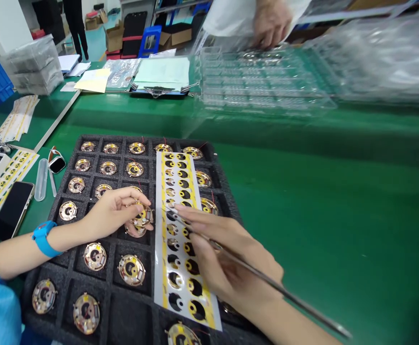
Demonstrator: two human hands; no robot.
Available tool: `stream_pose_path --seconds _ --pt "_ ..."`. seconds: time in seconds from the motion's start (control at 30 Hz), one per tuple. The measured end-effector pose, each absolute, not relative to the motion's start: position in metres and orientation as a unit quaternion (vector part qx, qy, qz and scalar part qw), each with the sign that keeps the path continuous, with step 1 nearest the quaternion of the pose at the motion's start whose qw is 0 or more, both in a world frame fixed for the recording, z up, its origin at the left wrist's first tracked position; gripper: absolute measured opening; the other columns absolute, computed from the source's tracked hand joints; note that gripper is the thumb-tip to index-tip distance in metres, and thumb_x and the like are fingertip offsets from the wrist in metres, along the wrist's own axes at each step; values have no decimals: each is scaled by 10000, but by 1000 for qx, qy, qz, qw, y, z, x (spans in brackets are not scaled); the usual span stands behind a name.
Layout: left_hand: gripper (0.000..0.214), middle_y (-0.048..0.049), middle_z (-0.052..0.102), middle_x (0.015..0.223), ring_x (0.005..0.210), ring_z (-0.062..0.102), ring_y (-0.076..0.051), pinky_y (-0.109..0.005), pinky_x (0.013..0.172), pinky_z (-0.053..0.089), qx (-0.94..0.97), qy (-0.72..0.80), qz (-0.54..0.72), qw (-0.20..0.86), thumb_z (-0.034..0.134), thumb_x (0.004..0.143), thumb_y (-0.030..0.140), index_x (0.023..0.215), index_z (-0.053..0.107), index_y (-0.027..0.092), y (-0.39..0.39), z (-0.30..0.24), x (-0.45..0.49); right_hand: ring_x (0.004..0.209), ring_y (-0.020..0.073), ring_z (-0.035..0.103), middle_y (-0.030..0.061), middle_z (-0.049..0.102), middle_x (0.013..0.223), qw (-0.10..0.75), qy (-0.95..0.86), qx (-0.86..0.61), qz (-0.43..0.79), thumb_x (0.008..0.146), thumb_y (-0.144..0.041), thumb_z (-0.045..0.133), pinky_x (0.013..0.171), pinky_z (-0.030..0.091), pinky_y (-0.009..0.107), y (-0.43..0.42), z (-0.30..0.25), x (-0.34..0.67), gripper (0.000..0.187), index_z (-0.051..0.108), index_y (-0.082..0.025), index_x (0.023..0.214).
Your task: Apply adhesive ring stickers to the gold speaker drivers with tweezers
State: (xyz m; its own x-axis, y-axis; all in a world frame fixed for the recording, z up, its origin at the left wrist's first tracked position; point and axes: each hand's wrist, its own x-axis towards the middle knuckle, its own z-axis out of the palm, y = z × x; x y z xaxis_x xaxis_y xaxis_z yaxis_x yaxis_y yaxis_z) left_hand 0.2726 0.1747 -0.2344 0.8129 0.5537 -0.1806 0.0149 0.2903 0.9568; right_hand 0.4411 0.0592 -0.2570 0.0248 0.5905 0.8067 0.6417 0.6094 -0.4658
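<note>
My left hand (119, 211), with a blue band at the wrist, grips a round gold-rimmed watch part (142, 216) by its edge. Between the fingers of my right hand (231, 258) is a thin metal tweezers-like tool (266, 280); its tip touches or hovers just over a sticker sheet (164, 239). That white and yellow sheet, with rows of round cutouts, lies across a black foam tray (128, 314). More round watch parts (132, 269) sit in the tray's compartments, several with fine red wires. The sheet and my right hand hide some compartments.
On the left lie a phone (12, 210), a smartwatch (56, 164), a clear plastic case (41, 179) and another sticker strip (6, 179). Behind the tray are a clipboard (162, 76) and clear plastic trays (259, 81). Another person's hand (272, 24) rests at those trays.
</note>
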Motion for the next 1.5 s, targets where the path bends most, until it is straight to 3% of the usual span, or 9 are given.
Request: stream_pose_path --seconds 0.17,0.63,0.8,0.9,1.03,1.17,1.23,1.33,1.5 --pt "179 20 623 791 696 706 -106 -219 632 615 558 281 154 765 490 825 104 981 569 145 174 -234 272 956 218 666 63 668 1006 630 -620 -466 38 906 -45 553 819 555 368 68 -265 441 278 610 -220 1115" --pt "252 15 657 746 680 705 -115 -181 569 571 542 257 91 795 521 657 53 887 538 155 168 -221 269 857 185 664 35 660 935 620 -540 -564 73 976 -264 570 716 542 293 68 -271 445 80 637 -230 1004" --pt "282 5 638 842 728 678 -106 -209 631 559 605 220 -62 762 474 743 89 1000 549 179 144 -192 248 829 176 660 32 652 919 622 -538 -564 74 970 -262 578 699 542 283 69 -271 446 75 641 -231 995" --pt "438 -17 671 860 755 665 -146 -241 666 529 741 189 -214 608 471 789 114 1215 520 200 128 -177 226 814 176 657 31 652 913 621 -550 -552 79 968 -231 575 704 543 290 70 -270 447 77 640 -237 1011" --pt "560 -113 615 1247 990 670 -236 -295 819 517 805 117 -298 499 480 860 192 1415 402 197 112 -171 204 832 186 658 27 650 922 617 -565 -541 84 976 -218 562 707 550 300 70 -270 447 96 634 -254 1029" --pt "628 -112 443 1477 1143 617 -276 -310 912 488 823 74 -317 466 479 904 250 1501 287 217 112 -167 193 826 188 656 26 644 923 608 -575 -543 67 983 -220 553 705 545 308 70 -269 446 103 638 -255 1029" --pt "526 -93 479 1449 1141 611 -259 -298 910 472 847 95 -284 440 453 941 283 1459 370 236 117 -163 191 823 187 655 26 644 929 608 -579 -540 54 978 -209 562 712 543 310 70 -269 446 104 642 -252 1028" --pt "274 -44 671 1106 939 653 -189 -252 798 457 872 145 -244 400 435 980 311 1173 615 239 124 -158 186 844 180 654 23 647 934 614 -580 -532 56 967 -180 567 730 536 295 70 -269 446 118 642 -246 1030" --pt "160 -32 665 885 784 644 -219 -290 661 423 902 209 -295 237 709 821 319 893 659 185 117 -170 166 794 174 659 23 653 895 615 -567 -546 50 972 -215 563 665 541 271 73 -266 451 80 641 -227 979"
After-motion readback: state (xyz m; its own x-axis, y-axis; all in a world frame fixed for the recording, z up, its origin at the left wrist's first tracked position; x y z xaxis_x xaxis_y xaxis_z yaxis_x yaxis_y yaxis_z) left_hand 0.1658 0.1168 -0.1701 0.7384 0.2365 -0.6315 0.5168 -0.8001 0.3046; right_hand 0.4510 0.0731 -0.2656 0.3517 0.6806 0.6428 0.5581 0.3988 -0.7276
